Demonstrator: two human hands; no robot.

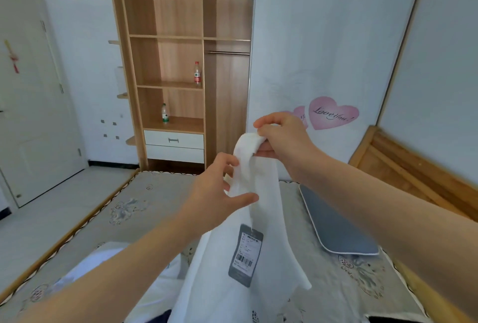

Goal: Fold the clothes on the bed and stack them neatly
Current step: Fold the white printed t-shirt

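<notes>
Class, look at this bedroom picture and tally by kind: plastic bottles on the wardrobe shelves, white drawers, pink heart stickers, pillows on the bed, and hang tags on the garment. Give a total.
Plastic bottles: 2, red-labelled bottle and green-labelled bottle
White drawers: 2, upper drawer and lower drawer
Pink heart stickers: 2, large heart and small heart, partly hidden
Pillows: 1, grey pillow
Hang tags: 1, grey tag
Total: 8

White tagged garment (261, 219) — hanging, lifted

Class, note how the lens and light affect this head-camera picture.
Head view: wide-angle bending bows the wardrobe frame and bed edge; soft even daylight, no hard shadows or glare; the white garment nearly washes out; edges slightly soft.
</notes>
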